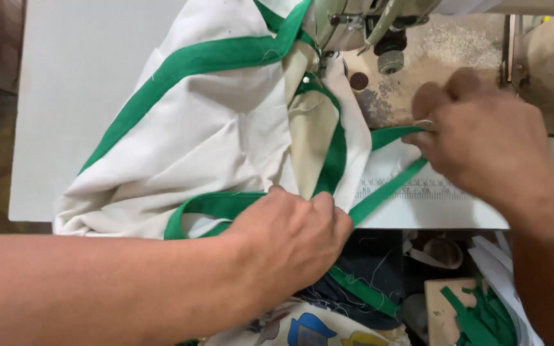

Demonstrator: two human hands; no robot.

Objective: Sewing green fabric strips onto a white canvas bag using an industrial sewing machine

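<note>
Left hand (290,240): at 6 o'clock, pinched green strap (226,204) on white cloth (219,122).
Right hand (482,138): at 3 o'clock, pinched strap end.
Risk: strap could twist if grip slackened near sewing machine (367,25).

Sewing machine (367,25) cropped; right fingers (428,125) blurred

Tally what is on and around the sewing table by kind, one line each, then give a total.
Hands: 2, the left hand and right hand, both gripping the green strap
White cloth pieces with green trim: 1
Sewing machines: 1
White tables: 1
Heaps of green scraps: 1
Total: 6
</note>
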